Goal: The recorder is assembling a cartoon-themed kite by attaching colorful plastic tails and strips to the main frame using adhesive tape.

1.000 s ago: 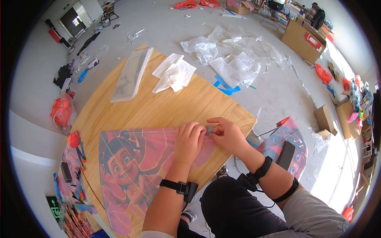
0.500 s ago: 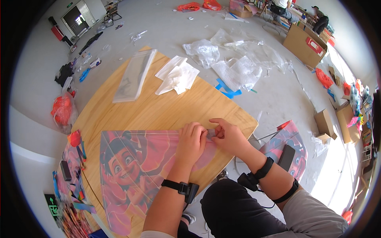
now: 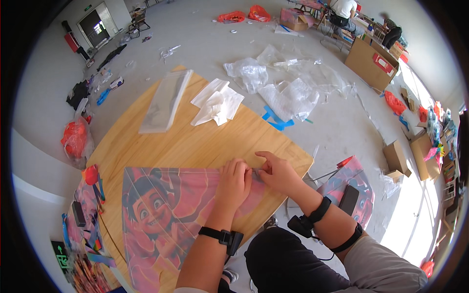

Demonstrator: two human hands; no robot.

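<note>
Honey-coloured wood forms the tabletop [image 3: 210, 146], curved along its far left side and cornered at the right. Flat on its near part lies a pink-and-grey cartoon-printed sheet [image 3: 195, 200], its straight far edge running right to where the hands meet it. Over that edge the left hand [image 3: 234, 179] rests with fingers bent and close together; whether they pinch the material I cannot tell. Just right of it, the right hand [image 3: 278, 175] has its index finger stretched out, apart from the thumb — anything between its other fingers is hidden.

Farther across the wood lie a clear plastic sleeve stack [image 3: 165, 103] and, to its right, a crumpled white sheet [image 3: 217, 103]. Beyond spreads a grey floor [image 3: 195, 34], littered with translucent plastic wrap [image 3: 293, 97]. Far right stand a large cardboard box [image 3: 369, 63] and two people at work [image 3: 344, 10] — far left, a dark doorway [image 3: 94, 31]. Sunlight strikes the floor at right.
</note>
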